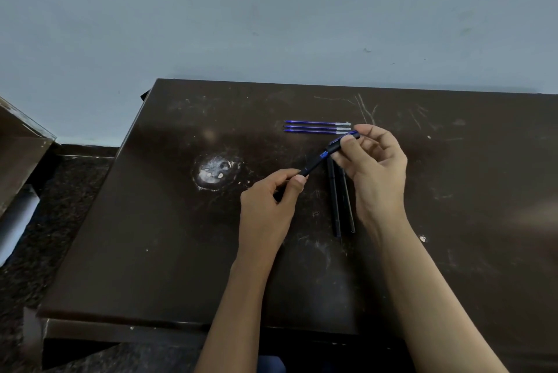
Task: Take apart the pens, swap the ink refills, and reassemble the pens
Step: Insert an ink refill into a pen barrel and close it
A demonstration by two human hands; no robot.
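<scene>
Two bare hands raised just above a dark brown, scratched counter, forearms reaching in from the near edge. Left hand curled, thumb and forefinger pinching the lower end of a slim black pen with blue bands. Right hand higher and further out, palm turned leftward, thumb and fingertips closed round the pen's upper, blue-clipped end. Pen slanted between both hands, low at the left, high at the right, held above the counter. Beneath the right hand and between the wrists, black pen barrels, two plainly visible, lying side by side on the counter and pointing toward the near edge, far ends hidden behind the fingers. Just beyond the right hand's fingertips, three thin blue ink refills with pale ends, parallel and close together, running left to right. Well left of the pen, a whitish worn patch in the counter's surface. Behind the counter, a pale grey-blue wall.
</scene>
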